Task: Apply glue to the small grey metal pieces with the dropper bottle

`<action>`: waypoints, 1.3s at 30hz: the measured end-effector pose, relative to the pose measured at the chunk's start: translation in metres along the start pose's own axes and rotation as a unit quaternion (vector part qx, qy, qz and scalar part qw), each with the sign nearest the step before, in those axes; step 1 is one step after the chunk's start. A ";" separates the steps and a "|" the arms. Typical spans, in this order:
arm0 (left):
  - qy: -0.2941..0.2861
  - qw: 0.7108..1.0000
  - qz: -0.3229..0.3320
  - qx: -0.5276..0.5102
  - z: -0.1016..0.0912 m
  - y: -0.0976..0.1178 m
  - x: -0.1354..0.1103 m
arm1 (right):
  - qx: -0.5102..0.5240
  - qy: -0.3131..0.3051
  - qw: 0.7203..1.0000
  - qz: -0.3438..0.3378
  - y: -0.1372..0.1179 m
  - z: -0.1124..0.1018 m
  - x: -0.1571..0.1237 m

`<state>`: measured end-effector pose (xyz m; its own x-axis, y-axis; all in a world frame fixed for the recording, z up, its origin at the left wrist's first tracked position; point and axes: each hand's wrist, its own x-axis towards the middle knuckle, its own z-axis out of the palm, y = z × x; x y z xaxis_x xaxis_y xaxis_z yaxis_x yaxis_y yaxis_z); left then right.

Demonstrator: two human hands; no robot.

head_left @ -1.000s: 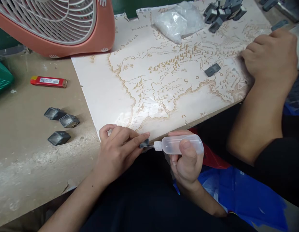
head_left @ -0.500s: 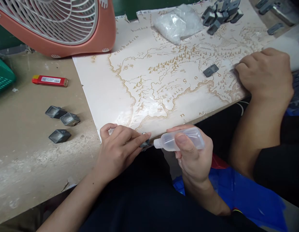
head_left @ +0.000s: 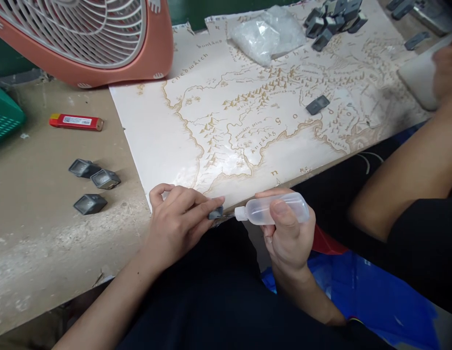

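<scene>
At the near edge of the table, my left hand (head_left: 180,221) is closed on a small grey block (head_left: 216,213), mostly covered by the fingers. My right hand (head_left: 289,233) grips a translucent squeeze bottle (head_left: 277,209) lying sideways, thumb on top. The bottle's white cap faces left, and its thin tip points at the block; whether they touch I cannot tell. Under my left hand is the corner of a printed map sheet (head_left: 226,150). Three grey faceted blocks (head_left: 90,204) lie on the table to the left.
A pink fan (head_left: 160,53) stands at the back left, near a red box cutter (head_left: 76,122) and a green basket (head_left: 5,114). On the map lie a clear plastic bag (head_left: 267,36), a pile of grey blocks (head_left: 333,24) and a single block (head_left: 317,104). Another person's arm (head_left: 404,170) reaches in from the right.
The other person's hand has moved right, off the map to a pale object. My right hand and bottle have shifted slightly; more of the block under my left fingers shows.
</scene>
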<state>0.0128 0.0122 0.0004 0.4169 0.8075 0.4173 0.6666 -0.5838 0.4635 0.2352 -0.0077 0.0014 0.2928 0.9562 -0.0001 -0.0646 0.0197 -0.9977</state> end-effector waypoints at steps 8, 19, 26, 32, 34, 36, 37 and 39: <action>-0.005 1.000 -0.005 -0.003 0.000 -0.001 -0.001 | -0.065 -0.018 0.997 -0.037 -0.015 -0.005 0.008; -0.036 0.988 -0.120 -0.089 0.000 0.000 0.006 | 0.063 0.078 0.993 -0.063 0.014 0.015 -0.007; -0.040 0.988 -0.122 -0.081 0.001 0.001 0.006 | 0.025 0.073 0.996 -0.044 0.027 0.021 -0.016; -0.042 0.989 -0.119 -0.081 0.001 0.001 0.007 | 0.019 0.066 0.997 -0.038 0.031 0.021 -0.015; -0.045 0.988 -0.118 -0.083 0.000 0.000 0.007 | 0.036 0.070 0.996 -0.035 0.030 0.022 -0.015; -0.046 0.989 -0.117 -0.083 0.000 0.000 0.007 | 0.042 0.074 0.996 -0.036 0.028 0.023 -0.014; -0.048 0.989 -0.117 -0.082 -0.001 0.000 0.007 | 0.038 0.078 0.996 -0.036 0.027 0.023 -0.014; -0.052 0.988 -0.119 -0.080 -0.001 0.000 0.007 | 0.023 0.090 0.995 -0.042 0.025 0.022 -0.014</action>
<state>0.0153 0.0179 0.0043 0.3273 0.9228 0.2035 0.6506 -0.3762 0.6597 0.2082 -0.0144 -0.0219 0.4651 0.8827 0.0677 -0.0739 0.1149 -0.9906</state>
